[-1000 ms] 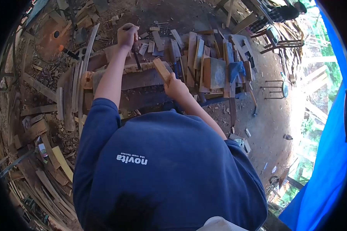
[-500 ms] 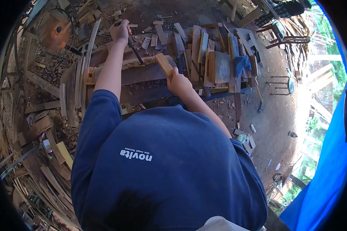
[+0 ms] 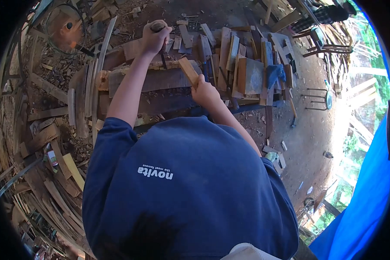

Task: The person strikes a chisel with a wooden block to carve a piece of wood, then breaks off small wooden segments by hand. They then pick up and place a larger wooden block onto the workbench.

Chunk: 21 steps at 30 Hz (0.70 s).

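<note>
I see my right hand (image 3: pixel 205 93) clamped round the near end of a short wooden block (image 3: pixel 189 71), whose long axis tilts up and away from me over the thick plank (image 3: pixel 147 80) on the worktop (image 3: pixel 169 104). My left hand (image 3: pixel 155 38) is closed on a dark-handled tool (image 3: pixel 162 54), raised beyond the plank's far edge, its shaft pointing down. The block lies to the right of that tool, near it but apart, with the right hand closer.

wood offcuts (image 3: pixel 229 56) crowding bench, floor littered
</note>
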Motion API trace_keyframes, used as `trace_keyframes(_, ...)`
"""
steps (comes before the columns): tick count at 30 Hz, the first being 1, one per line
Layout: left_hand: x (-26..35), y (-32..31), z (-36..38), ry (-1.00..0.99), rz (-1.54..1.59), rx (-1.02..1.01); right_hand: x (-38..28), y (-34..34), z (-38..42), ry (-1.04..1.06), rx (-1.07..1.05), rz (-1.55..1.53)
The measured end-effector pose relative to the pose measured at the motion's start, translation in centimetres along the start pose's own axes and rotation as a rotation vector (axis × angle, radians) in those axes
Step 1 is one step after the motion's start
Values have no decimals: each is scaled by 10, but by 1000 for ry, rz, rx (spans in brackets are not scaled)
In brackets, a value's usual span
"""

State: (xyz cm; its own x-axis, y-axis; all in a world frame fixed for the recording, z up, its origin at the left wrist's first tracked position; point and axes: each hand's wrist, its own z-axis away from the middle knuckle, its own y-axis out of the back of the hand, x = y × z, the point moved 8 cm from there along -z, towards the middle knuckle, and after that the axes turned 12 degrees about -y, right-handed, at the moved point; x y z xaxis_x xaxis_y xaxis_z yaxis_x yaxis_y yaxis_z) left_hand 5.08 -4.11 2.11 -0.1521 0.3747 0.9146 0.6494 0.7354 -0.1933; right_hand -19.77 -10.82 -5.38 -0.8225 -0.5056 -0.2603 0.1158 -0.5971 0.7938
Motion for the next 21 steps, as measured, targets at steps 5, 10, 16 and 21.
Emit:
trace_keyframes(5, 25, -8, 0, -127, -16, -87, 0, -1, -1, -12, 11, -8)
trace_keyframes(10, 10, -5, 12, -76, 10, -90, 1, -2, 0, -14, 9, -3)
trace_keyframes(16, 9, -6, 17, -97, 39, -105, 0, -4, 1, 33, 17, -15)
trace_keyframes(21, 10, -5, 18, -85, 34, -85, 0, -3, 3, 5, 38, 10)
